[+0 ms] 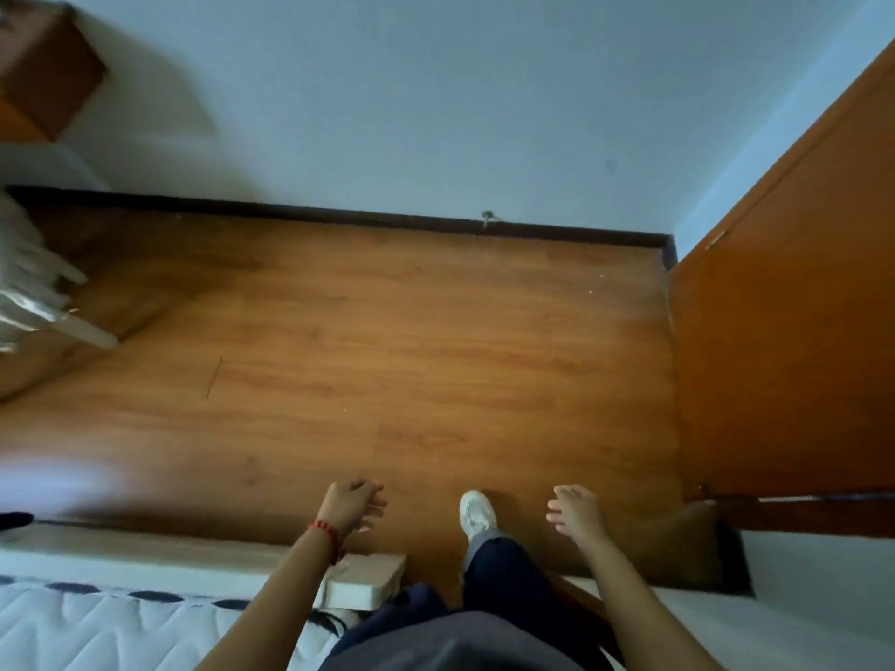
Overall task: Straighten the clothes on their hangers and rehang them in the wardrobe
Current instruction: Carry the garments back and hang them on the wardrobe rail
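Note:
My left hand (pixel 352 507), with a red bracelet at the wrist, hangs over the wooden floor with loosely curled fingers and holds nothing. My right hand (pixel 576 514) hangs beside it, fingers relaxed, also empty. An open wooden wardrobe door (pixel 794 331) stands at the right. No hanger shows in the frame. Blurred pale cloth (pixel 29 283) hangs at the far left edge; I cannot tell what it is.
The wooden floor (pixel 387 355) runs to a pale wall with a dark skirting board (pixel 339 215). A white mattress and bed edge (pixel 121 617) lie at the lower left. My white shoe (pixel 477 515) steps forward between my hands. A brown wooden unit (pixel 43 75) is at the upper left.

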